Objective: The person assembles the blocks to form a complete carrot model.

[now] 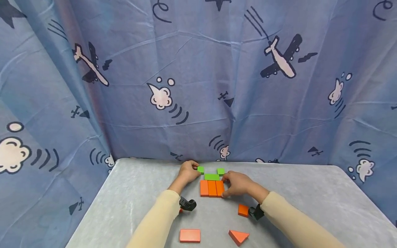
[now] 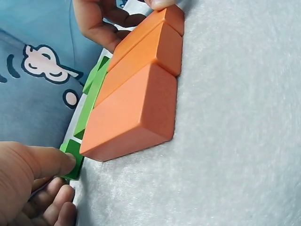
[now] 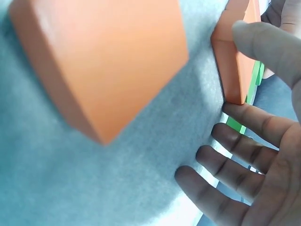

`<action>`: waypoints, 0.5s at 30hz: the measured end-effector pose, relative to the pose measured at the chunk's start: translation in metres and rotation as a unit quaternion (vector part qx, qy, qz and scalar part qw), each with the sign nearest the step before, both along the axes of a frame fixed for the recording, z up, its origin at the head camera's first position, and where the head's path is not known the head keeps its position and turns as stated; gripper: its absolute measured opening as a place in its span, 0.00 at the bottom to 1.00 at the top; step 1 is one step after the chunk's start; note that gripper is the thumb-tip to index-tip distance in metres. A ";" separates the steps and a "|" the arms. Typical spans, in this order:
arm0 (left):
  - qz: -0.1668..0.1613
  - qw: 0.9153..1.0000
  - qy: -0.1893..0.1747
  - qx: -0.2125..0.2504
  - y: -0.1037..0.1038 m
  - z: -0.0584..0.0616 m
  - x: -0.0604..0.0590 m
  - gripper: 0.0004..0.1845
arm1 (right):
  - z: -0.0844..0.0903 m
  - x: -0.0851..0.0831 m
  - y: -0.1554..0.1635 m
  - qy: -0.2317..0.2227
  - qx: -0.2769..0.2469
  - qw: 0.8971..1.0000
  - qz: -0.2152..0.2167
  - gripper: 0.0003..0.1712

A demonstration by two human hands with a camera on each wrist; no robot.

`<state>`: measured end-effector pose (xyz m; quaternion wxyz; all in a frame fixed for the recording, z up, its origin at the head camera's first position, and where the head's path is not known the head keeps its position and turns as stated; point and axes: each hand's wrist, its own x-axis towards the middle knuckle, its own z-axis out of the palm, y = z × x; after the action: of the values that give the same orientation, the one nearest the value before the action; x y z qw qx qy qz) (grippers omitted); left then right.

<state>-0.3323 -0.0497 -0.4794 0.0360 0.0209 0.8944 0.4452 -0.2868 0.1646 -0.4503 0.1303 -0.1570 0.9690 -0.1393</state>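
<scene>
1. At the far left of the block group, the left hand pinches a small bright-green block, its thumb on the near face and its other fingers curled behind; whether the block rests on the cloth I cannot tell.
2. Across from it, the right hand has its fingers spread, thumb and fingertips touching the outer side and near corner of a smooth, deep-orange rectangular block.
3. Against that block lie a matching orange rectangular block and a paler orange one, forming a row of three.
4. Along the row's far end, a long green rectangular block lies crosswise; a second small green block sits by its right end.
5. Nearer the person, an orange block lies beside the black device at the right wrist; farther forward are a coral rectangular block and a coral triangular block.
6. Beneath everything spreads a pale grey, fuzzy cloth; behind hangs a blue fabric curtain printed with aeroplanes and clouds.
</scene>
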 end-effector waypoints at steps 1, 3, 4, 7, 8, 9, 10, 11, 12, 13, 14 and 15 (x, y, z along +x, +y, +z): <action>-0.002 1.000 -0.002 0.000 0.000 0.000 0.000 0.15 | 0.000 0.000 0.000 -0.001 0.001 1.000 -0.001 0.27; -0.004 1.000 -0.008 0.001 0.000 0.000 -0.001 0.15 | 0.001 0.000 0.000 -0.002 0.002 1.000 -0.001 0.27; -0.004 1.000 -0.011 0.000 0.000 0.001 -0.002 0.15 | 0.001 -0.001 0.000 -0.002 0.002 1.000 -0.001 0.27; -0.003 1.000 -0.023 -0.002 0.001 0.003 -0.002 0.16 | 0.002 -0.001 0.000 -0.003 0.003 1.000 0.002 0.26; -0.005 1.000 -0.023 -0.006 0.001 0.004 -0.002 0.16 | 0.002 -0.001 0.000 -0.003 0.002 1.000 0.003 0.26; -0.007 1.000 -0.024 -0.010 0.001 0.004 -0.002 0.16 | 0.002 -0.001 0.000 -0.003 0.002 1.000 0.004 0.26; -0.009 1.000 -0.024 -0.012 0.000 0.005 -0.002 0.16 | 0.002 -0.001 0.000 -0.003 0.003 1.000 0.005 0.26; -0.012 1.000 -0.025 -0.014 0.000 0.005 -0.002 0.16 | 0.002 -0.001 0.000 -0.004 0.004 1.000 0.005 0.26; -0.015 0.999 -0.026 -0.016 0.000 0.005 -0.003 0.16 | 0.001 -0.001 0.000 -0.004 0.005 1.000 0.005 0.27; -0.018 0.999 -0.027 -0.017 -0.001 0.005 -0.003 0.16 | 0.001 -0.001 0.000 -0.004 0.005 1.000 0.005 0.27; -0.020 0.999 -0.027 -0.016 -0.002 0.004 -0.003 0.16 | 0.001 -0.001 0.000 -0.003 0.007 1.000 0.007 0.27; -0.021 0.999 -0.030 -0.014 -0.002 0.004 -0.003 0.16 | 0.001 -0.001 0.000 -0.003 0.008 1.000 0.008 0.27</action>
<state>-0.3349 -0.0518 -0.4754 0.0719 0.0256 0.8984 0.4324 -0.2878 0.1649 -0.4491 0.1360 -0.1634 0.9683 -0.1310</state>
